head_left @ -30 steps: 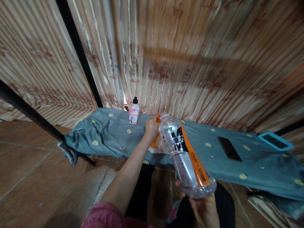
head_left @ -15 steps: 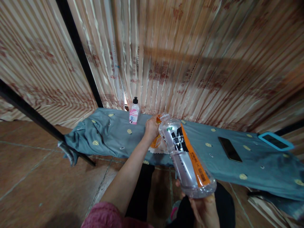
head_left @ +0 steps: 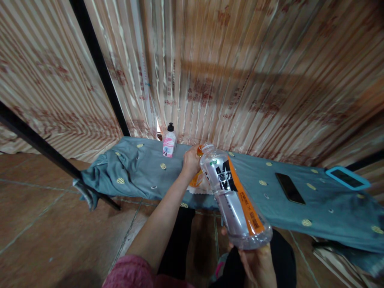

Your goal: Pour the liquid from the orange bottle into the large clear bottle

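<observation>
So, right hand (head_left: 260, 264) grips the base of a clear bottle (head_left: 234, 196) from below, fingers wrapped round the bottom. Bottle is tilted, base low and near the body, neck pointing up and away toward the left hand. Orange & black label runs along its side.

Left hand (head_left: 192, 160) is at the bottle's neck, fingers closed on an orange cap (head_left: 199, 151); cap mostly hidden by the fingers, can't tell if it's on the thread or off it. Arm reaches fwd from a pink sleeve (head_left: 132, 274).

Under the left hand, an orange-and-white thing (head_left: 198, 182) lies on the cloth, partly hidden by hand & bottle; can't tell what it is.

Beyond both hands: a low surface w/ a teal cloth (head_left: 141, 172). Just left of and beyond the left hand stands a small pump bottle (head_left: 169, 142), upright, pink label, black top. Right of the clear bottle, well apart, a dark phone (head_left: 289, 188) lies flat; further right, a blue-framed device (head_left: 348, 178).

Behind it all, a striped curtain (head_left: 240, 72). Tiled floor (head_left: 45, 224) left of the left arm.
</observation>
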Tool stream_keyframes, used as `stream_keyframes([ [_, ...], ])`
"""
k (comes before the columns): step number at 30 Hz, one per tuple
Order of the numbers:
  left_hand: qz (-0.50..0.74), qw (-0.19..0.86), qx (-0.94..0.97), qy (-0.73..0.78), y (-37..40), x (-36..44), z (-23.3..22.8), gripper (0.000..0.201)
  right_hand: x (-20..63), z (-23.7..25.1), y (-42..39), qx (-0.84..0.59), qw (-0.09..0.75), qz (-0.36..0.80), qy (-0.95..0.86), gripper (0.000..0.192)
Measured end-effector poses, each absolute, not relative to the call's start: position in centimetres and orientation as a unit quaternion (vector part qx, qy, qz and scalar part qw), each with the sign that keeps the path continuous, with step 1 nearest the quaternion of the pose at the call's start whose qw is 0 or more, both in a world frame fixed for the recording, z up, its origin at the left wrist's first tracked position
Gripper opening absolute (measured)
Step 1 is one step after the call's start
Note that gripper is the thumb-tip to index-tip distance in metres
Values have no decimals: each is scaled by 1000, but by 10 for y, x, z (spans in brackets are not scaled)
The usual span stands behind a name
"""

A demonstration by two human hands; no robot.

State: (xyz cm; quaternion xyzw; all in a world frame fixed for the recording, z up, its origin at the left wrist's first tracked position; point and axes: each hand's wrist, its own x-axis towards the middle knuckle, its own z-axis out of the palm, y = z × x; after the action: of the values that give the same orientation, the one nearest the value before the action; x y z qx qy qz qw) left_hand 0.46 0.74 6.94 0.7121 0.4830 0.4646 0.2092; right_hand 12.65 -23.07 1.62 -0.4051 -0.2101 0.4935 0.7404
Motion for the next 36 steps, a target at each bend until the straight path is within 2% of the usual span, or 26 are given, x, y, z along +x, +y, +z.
stream_keyframes([
  [6,461,217,711,484,7,4,70,21,132,8,-233,-396,732,503,-233,39],
  [14,464,216,712,480,7,5,70,20,132,9,-231,-402,734,500,-221,51],
  [22,468,213,713,476,8,5,68,20,135,5,-233,-395,733,509,-217,31],
  [31,472,209,714,473,8,4,68,21,132,4,-233,-395,729,516,-215,36],
  [36,468,218,711,478,6,4,71,20,140,-4,-235,-379,722,522,-249,30],
])
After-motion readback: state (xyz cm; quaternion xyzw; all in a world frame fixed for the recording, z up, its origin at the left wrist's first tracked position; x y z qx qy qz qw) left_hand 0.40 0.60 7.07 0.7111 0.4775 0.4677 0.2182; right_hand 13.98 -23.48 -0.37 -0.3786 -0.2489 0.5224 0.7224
